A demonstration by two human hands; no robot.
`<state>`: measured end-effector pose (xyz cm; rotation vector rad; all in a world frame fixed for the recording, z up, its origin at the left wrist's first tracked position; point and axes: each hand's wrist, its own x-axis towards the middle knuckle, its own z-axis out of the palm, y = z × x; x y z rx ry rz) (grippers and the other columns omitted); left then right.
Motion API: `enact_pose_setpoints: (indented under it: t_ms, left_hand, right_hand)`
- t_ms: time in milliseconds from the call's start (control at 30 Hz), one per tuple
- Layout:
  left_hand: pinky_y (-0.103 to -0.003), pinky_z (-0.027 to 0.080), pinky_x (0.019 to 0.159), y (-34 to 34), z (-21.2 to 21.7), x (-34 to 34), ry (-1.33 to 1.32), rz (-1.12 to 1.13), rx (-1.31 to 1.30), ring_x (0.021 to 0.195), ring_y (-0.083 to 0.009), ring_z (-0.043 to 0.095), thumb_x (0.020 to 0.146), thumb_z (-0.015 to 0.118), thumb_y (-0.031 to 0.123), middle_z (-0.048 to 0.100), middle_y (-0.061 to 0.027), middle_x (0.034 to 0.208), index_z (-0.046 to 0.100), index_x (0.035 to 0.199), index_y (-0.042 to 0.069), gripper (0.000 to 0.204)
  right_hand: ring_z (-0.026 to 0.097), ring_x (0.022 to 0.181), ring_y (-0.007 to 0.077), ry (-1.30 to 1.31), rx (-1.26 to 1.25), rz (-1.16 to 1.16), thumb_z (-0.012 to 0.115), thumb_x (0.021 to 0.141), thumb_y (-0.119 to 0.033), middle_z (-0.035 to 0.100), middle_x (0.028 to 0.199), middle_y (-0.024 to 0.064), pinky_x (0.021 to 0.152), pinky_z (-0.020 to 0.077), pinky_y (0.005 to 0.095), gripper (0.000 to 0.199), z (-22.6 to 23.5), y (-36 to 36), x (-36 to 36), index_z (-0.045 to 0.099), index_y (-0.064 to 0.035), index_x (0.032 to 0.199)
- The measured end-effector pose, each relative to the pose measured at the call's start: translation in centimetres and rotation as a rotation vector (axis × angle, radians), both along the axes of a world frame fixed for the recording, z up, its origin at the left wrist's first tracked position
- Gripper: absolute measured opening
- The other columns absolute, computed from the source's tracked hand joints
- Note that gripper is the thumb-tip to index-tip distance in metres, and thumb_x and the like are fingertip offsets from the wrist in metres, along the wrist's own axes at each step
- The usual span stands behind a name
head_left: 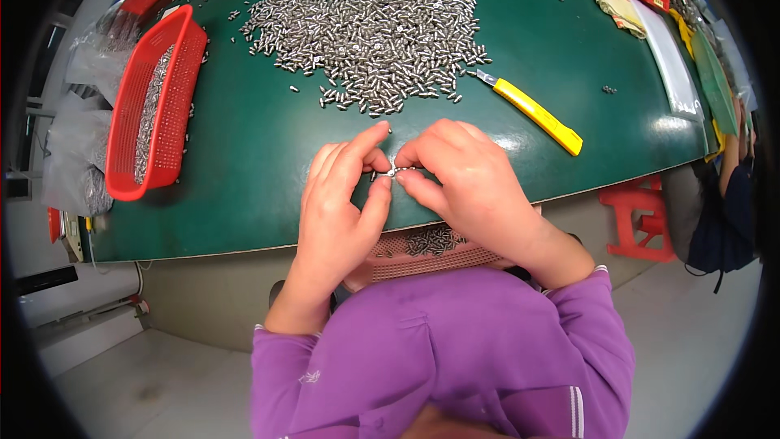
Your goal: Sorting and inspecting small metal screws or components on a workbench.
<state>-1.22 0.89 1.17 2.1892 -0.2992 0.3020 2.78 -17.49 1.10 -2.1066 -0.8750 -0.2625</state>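
Observation:
At the near edge of the green table, my two hands meet over a few small silver metal parts (392, 171). My left hand (340, 191) has its fingers curled, with thumb and fingertips closed around the parts from the left. Thumb and forefinger of my right hand (467, 164) pinch at the same parts from the right; the fingertips partly hide them. One more silver piece (390, 131) shows by my left forefinger. Beyond my hands spreads a large heap of small, pointed silver metal pieces (378, 28).
A yellow utility knife (536, 116) lies right of the heap, blade toward it. On the left stands a red perforated basket (180, 106) holding metal pieces. A pink basket (390, 267) with more pieces sits below the table edge. A red stool (638, 215) stands at right.

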Motion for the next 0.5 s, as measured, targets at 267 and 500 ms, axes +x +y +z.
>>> enact_pose_setpoints:
  t_ms: [267, 500]
  left_hand:
    - [-0.037, 0.050, 0.085, -0.1, -0.3, 0.1, -0.029, 0.018, 0.002, 0.091, -0.0241, 0.061, 0.080, 0.067, -0.007, 0.066, -0.0059, 0.091, 0.062, 0.131, 0.003, 0.052]
    - [-0.029, 0.047, 0.075, -0.1, -0.7, 0.2, -0.079, 0.030, 0.009, 0.086, -0.0144, 0.057, 0.079, 0.069, -0.008, 0.065, -0.0003, 0.088, 0.063, 0.133, 0.006, 0.056]
  right_hand:
    - [0.057, 0.082, 0.0314, -0.040, -0.117, -0.003, 0.069, 0.081, -0.005, 0.054, 0.086, 0.0117, 0.073, 0.0493, 0.0424, 0.015, 0.8, -0.1, 0.0, 0.059, -0.0053, 0.091]
    - [0.057, 0.083, 0.0323, -0.004, -0.104, 0.064, 0.069, 0.081, -0.004, 0.055, 0.087, 0.0124, 0.074, 0.0495, 0.0424, 0.016, 1.2, 0.0, 0.2, 0.057, -0.0046, 0.092]
